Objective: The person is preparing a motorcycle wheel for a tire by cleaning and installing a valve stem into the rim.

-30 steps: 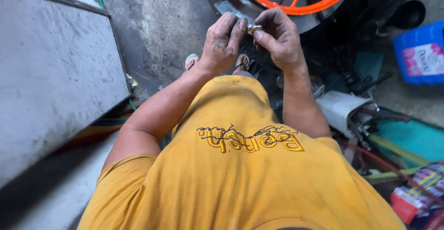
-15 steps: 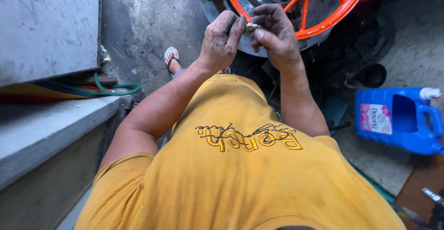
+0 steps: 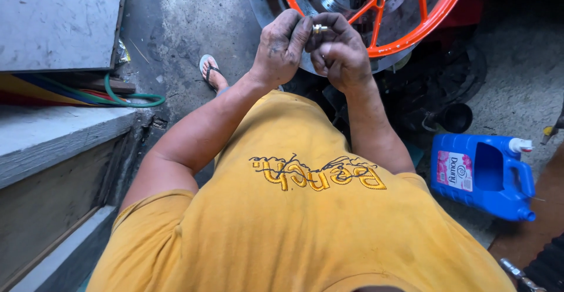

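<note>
I've got both hands, left (image 3: 281, 48) & right (image 3: 338, 51), pinching the fitting (image 3: 319, 29); not yet on wheel (image 3: 405, 30), I'd say.

The person wore a mustard-yellow short-sleeved shirt (image 3: 305, 221) with embroidered yellow lettering; grease smudged both hands; a flip-flop (image 3: 209, 71) showed.

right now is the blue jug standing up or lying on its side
Lying on its side. The blue jug rests flat on the concrete floor, its white cap pointing sideways to the right and its pink label facing up.
</note>
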